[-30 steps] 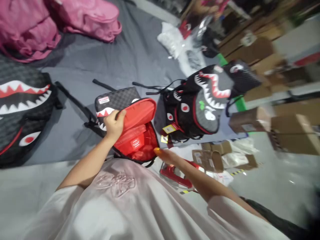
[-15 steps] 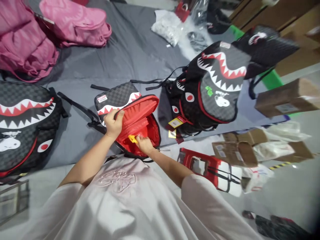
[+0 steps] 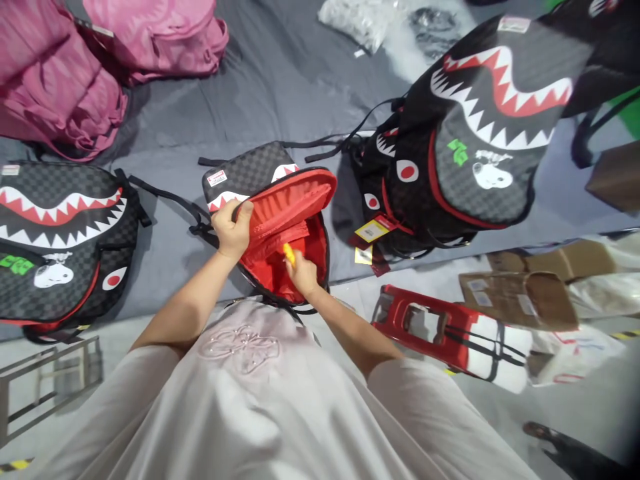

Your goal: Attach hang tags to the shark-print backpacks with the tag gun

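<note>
In front of me a black checkered backpack [image 3: 245, 175] with printed shark teeth lies on the grey-covered table, its main compartment unzipped. My left hand [image 3: 232, 230] is closed on the edge of its red-lined flap [image 3: 295, 200] and holds it up. Inside the opening, over the red lining [image 3: 273, 270], my right hand [image 3: 303, 275] grips a small yellow tool [image 3: 289, 254], whose shape is blurred and partly covered by the fingers. Dark straps [image 3: 170, 200] trail from the backpack to the left.
Similar shark-print backpacks lie to the left [image 3: 60, 220] and right [image 3: 505, 113]. Pink backpacks [image 3: 165, 40] sit at the far left, and clear plastic packets [image 3: 357, 23] at the back. Below the table's right side are a red stool [image 3: 417, 323] and cardboard boxes [image 3: 520, 300].
My right hand has turned and raised the yellow tool slightly within the compartment. My left hand keeps its hold on the flap. The whole view has shifted and come closer.
</note>
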Demonstrator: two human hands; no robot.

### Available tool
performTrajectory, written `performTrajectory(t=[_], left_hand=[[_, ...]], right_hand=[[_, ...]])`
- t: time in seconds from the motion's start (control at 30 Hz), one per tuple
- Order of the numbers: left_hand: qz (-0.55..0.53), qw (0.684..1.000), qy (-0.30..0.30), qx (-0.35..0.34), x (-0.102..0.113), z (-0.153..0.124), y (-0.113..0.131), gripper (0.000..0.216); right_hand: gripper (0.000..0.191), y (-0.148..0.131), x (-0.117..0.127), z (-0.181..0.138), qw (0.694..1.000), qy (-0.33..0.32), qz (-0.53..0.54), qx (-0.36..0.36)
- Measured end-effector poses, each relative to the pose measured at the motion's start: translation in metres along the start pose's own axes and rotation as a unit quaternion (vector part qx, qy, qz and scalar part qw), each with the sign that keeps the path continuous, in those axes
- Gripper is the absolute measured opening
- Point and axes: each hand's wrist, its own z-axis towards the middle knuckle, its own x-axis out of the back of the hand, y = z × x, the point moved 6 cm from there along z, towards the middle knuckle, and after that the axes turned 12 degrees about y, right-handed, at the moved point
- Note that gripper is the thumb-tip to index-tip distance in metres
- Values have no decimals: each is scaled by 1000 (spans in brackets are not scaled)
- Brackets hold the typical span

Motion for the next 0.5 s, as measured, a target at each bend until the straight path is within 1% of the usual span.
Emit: performTrajectory(t=[0.13,0.27,0.37,0.4,0.5], left_hand=[[-14,999,-10,-52,-4,1,9,51],[-28,995,-9,-99,-9,3,19,49],[-35,990,-24,-132,-15,3,24,47],[-34,989,-34,-139,-18,3,25,47],[-36,986,-54,-153,-25,6,23,48]], right_hand=[[39,4,1,2,999,21,18,-26],[34,4,4,4,999,25,34,-13],[38,7,10,8,998,45,28,-32],[39,7,11,9,998,47,30,-31],[36,2,10,7,999,27,46,4]])
